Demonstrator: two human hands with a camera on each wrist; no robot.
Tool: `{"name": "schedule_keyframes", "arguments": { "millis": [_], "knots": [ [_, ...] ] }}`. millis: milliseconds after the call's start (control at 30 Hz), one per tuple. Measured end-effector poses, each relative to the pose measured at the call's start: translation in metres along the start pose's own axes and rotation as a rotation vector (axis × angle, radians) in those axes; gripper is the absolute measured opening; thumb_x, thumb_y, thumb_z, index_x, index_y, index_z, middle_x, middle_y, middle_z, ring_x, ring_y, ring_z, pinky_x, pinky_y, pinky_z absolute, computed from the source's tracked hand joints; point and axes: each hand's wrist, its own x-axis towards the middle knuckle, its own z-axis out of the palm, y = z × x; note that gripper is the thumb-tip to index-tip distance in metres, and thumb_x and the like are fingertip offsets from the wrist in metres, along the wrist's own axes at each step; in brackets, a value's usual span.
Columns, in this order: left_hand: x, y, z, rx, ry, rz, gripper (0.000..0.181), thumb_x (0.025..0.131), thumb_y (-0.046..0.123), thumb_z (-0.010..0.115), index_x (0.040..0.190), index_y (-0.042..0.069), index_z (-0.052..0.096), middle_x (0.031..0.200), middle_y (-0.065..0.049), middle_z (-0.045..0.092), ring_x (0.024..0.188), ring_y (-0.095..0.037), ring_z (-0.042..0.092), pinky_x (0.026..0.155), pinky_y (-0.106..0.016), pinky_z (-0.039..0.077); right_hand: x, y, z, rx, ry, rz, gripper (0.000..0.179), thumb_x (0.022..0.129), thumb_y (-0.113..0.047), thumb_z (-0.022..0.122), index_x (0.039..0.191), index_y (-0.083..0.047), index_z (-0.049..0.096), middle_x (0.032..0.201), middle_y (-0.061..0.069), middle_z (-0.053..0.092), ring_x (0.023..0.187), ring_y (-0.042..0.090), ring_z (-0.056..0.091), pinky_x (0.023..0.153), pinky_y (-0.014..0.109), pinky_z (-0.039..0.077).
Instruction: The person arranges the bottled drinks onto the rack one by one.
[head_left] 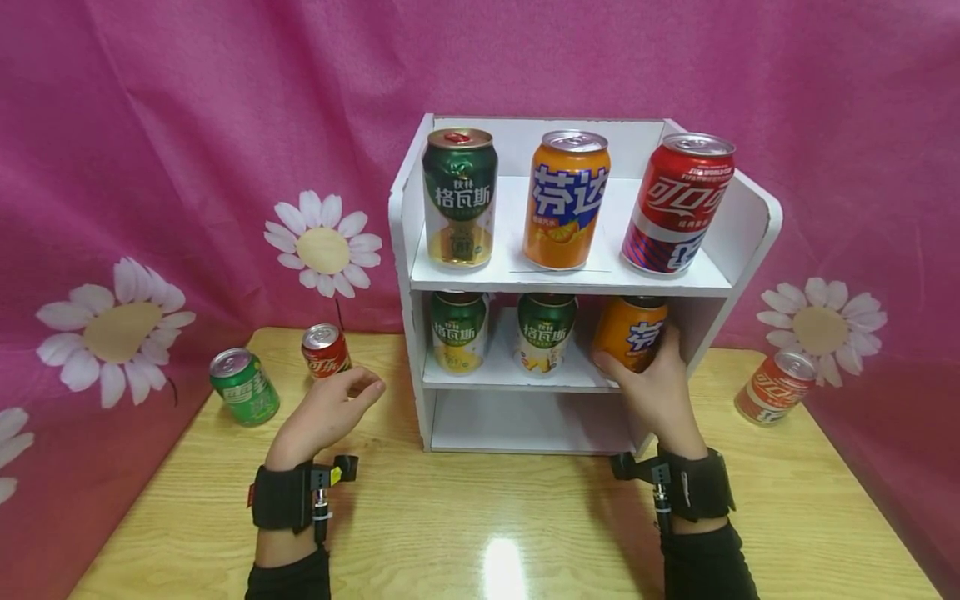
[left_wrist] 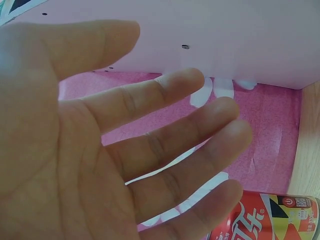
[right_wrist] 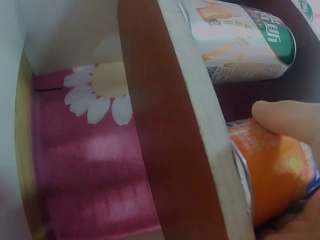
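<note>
My right hand [head_left: 651, 385] grips an orange soda can [head_left: 632, 333] at the right end of the middle shelf, thumb on its left side and fingers round its right. In the right wrist view the orange can [right_wrist: 272, 170] stands at the shelf's front edge. Left of it on that shelf are two green-topped kvass cans, one [head_left: 546, 333] in the middle and one [head_left: 459, 332] at the left end. My left hand [head_left: 324, 414] holds nothing; its fingers are loosely bent, near a red cola can [head_left: 326, 350] on the table. The left wrist view shows its bare palm [left_wrist: 85, 145].
A white three-level shelf unit [head_left: 480, 279] stands on the wooden table [head_left: 420, 517]. Its top level bears a green kvass can [head_left: 461, 200], an orange can [head_left: 567, 200] and a red cola can [head_left: 678, 204]. A green can [head_left: 244, 387] stands far left, another red can [head_left: 776, 387] right.
</note>
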Motion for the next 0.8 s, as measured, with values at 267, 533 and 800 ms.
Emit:
{"name": "schedule_keyframes", "arguments": {
  "millis": [267,533,800],
  "knots": [
    [0.000,0.000,0.000,-0.008,-0.003,0.002,0.033,0.098,0.032,0.051,0.117,0.006,0.062,0.109,-0.009,0.063,0.103,-0.027,0.057,0.087,-0.048,0.045,0.000,-0.002,0.004,-0.016,0.042,0.019,0.090,0.081,-0.035,0.075,0.141,0.000,0.018,0.125,0.024,0.042,0.111,0.035,0.045,0.098,0.050,0.035],
    [0.000,0.000,0.001,-0.006,-0.007,0.003,0.032,0.098,0.032,0.051,0.116,0.007,0.062,0.110,-0.009,0.063,0.102,-0.027,0.057,0.086,-0.047,0.046,-0.001,-0.001,0.009,-0.048,0.112,0.009,0.085,0.079,-0.034,0.077,0.136,0.003,0.025,0.119,0.024,0.047,0.106,0.035,0.048,0.093,0.048,0.038],
    [0.000,0.000,0.000,-0.004,-0.012,0.007,0.034,0.098,0.032,0.051,0.117,0.005,0.061,0.111,-0.009,0.063,0.105,-0.030,0.056,0.088,-0.049,0.045,0.000,0.001,0.017,-0.085,0.214,-0.023,0.082,0.076,-0.034,0.078,0.132,0.003,0.031,0.119,0.022,0.046,0.106,0.033,0.049,0.093,0.048,0.039]
  ]
}}
